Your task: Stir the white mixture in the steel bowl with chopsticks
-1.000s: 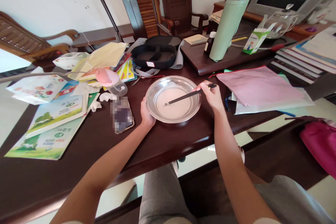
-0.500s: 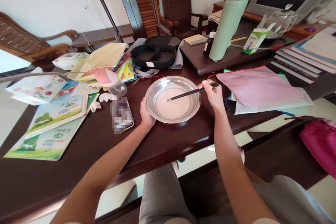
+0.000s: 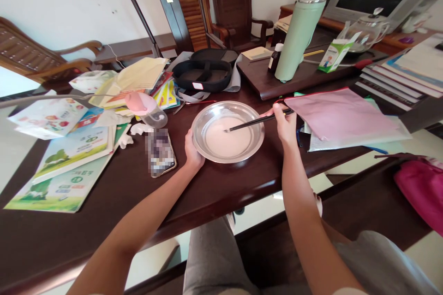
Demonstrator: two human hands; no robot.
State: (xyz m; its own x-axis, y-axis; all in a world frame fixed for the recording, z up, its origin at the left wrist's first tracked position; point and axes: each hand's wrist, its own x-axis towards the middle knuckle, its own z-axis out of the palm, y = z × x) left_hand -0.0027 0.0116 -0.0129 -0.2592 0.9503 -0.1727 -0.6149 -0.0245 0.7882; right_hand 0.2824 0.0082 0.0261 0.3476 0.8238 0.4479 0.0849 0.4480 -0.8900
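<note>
A shallow round metal bowl (image 3: 228,157) sits on the dark wooden table, with a pale, creamy liquid (image 3: 228,140) in it. My left hand (image 3: 194,150) grips the bowl's left rim, its fingers partly hidden behind the side. Dark chopsticks (image 3: 254,121) are held in my right hand (image 3: 285,124) at the bowl's right side. They slant down to the left, and their tips dip into the liquid near the middle. A phone (image 3: 162,153) with a blurred screen lies left of my left hand.
Booklets (image 3: 72,150), crumpled tissue (image 3: 125,140) and a pink-topped clear container (image 3: 147,107) lie to the left. Behind the bowl is an open black case (image 3: 202,73). A green thermos (image 3: 301,39) stands at the back right, and a pink zip pouch (image 3: 339,110) lies at the right.
My right hand has shifted slightly to the right, and the chopstick tips have moved a little rightward in the liquid. My left hand and the bowl stay almost in place.
</note>
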